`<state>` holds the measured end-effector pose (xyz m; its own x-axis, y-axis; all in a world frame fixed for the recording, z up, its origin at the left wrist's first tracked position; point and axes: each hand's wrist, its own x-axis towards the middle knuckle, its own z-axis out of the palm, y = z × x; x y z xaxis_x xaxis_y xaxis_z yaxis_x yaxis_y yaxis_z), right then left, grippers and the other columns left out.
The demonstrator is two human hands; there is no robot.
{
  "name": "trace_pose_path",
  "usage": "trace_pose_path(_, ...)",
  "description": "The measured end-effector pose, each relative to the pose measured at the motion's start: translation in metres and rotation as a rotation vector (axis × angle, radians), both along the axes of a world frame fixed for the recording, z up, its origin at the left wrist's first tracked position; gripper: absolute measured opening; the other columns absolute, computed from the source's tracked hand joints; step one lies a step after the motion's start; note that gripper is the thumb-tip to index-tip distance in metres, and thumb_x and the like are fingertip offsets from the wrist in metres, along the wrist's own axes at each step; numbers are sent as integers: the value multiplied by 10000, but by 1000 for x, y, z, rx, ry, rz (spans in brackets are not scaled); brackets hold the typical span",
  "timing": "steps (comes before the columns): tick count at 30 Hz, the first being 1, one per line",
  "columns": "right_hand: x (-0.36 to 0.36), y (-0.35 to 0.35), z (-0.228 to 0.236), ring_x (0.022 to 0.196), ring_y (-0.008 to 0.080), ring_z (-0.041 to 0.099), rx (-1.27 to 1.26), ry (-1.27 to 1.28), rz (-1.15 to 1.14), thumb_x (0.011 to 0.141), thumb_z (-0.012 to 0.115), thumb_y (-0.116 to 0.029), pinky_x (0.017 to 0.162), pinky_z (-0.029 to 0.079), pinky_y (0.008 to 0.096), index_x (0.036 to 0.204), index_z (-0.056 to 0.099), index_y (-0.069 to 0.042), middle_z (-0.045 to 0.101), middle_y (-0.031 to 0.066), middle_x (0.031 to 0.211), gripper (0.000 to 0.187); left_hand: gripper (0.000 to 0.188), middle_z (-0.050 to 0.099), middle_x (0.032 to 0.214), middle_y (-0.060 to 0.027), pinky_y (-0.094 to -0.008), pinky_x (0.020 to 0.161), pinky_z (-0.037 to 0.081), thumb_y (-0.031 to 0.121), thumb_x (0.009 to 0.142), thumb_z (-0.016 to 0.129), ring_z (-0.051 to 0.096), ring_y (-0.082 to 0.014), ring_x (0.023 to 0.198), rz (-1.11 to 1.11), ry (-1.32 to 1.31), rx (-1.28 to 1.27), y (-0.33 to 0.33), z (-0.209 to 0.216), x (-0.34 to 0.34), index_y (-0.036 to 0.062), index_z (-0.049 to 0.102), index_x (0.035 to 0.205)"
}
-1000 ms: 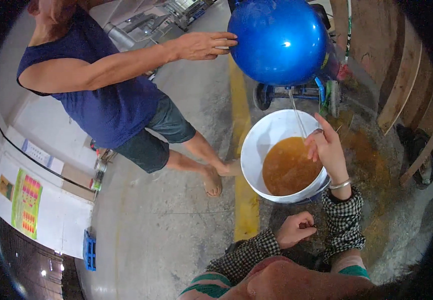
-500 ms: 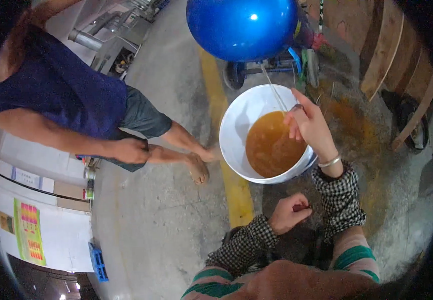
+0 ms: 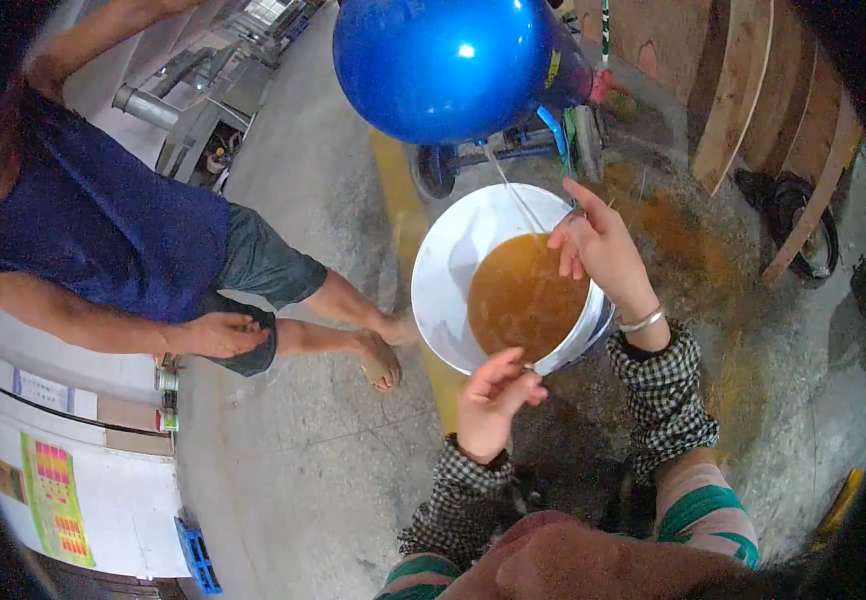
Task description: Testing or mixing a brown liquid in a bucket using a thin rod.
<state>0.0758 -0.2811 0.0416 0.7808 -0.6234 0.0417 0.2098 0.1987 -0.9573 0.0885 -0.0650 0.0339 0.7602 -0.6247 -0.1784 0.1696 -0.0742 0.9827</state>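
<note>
A white bucket (image 3: pixel 445 275) holds brown, cloudy liquid (image 3: pixel 525 300). Thin pale strands (image 3: pixel 515 195) run down into it from beneath the shiny blue rounded tank (image 3: pixel 433 70); whether they are tubing or pouring liquid, I cannot tell. My right hand (image 3: pixel 608 250), with a bracelet at the wrist, hovers over the bucket's right side, index finger stretched out and the others loosely bent, nothing visible in them. At the near rim is my left hand (image 3: pixel 493 405), its thumb and fingertips drawn together around a tiny dark spot too small to name.
To the left stands a person in a dark sleeveless top (image 3: pixel 113 220), one hand (image 3: pixel 223 335) hanging beside the shorts. Curved wooden boards (image 3: pixel 743 90) lean at the upper right near a dark wheel (image 3: pixel 803 230). A yellow line (image 3: pixel 398 185) crosses the concrete floor.
My left hand has risen leftward from below the bucket to its near rim. My right hand keeps its place over the bucket. The whole view has shifted slightly.
</note>
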Motion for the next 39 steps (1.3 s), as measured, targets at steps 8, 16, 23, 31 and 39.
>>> trace_pose_path(8,9,5,4,461,84,496,21,-97,43,817,383,-48,397,389,196,1298,267,29,571,64,712,501,217,585,956,-136,-319,746,484,55,796,545,591,-206,847,248,-195,-329,-19,42,128,-6,510,1002)
trace_pose_path(16,2,3,-13,446,87,484,30,-128,-15,833,372,-56,386,385,195,1291,283,31,577,69,719,475,196,592,920,-97,-293,712,494,66,825,532,597,-195,830,53,73,-903,11,62,177,16,518,1014)
trace_pose_path(23,3,6,-10,438,87,480,34,-123,-28,839,367,-73,389,382,191,1291,282,30,577,68,701,471,101,583,770,-77,-283,614,495,-14,758,576,598,-187,687,630,-632,-460,14,93,181,10,517,836)
trace_pose_path(31,-1,-2,-9,442,87,485,20,-81,-51,824,374,-55,390,390,193,1288,282,32,584,67,709,481,92,582,767,-94,-289,604,507,23,791,544,598,-198,675,623,-354,-498,9,65,199,-12,533,875)
trace_pose_path(39,11,-6,-17,452,100,508,36,-37,-22,794,367,-30,385,390,197,1293,268,31,588,73,725,513,530,571,706,-126,-306,471,486,-1,757,538,569,-209,531,73,-134,-107,-108,26,171,-25,339,1248)
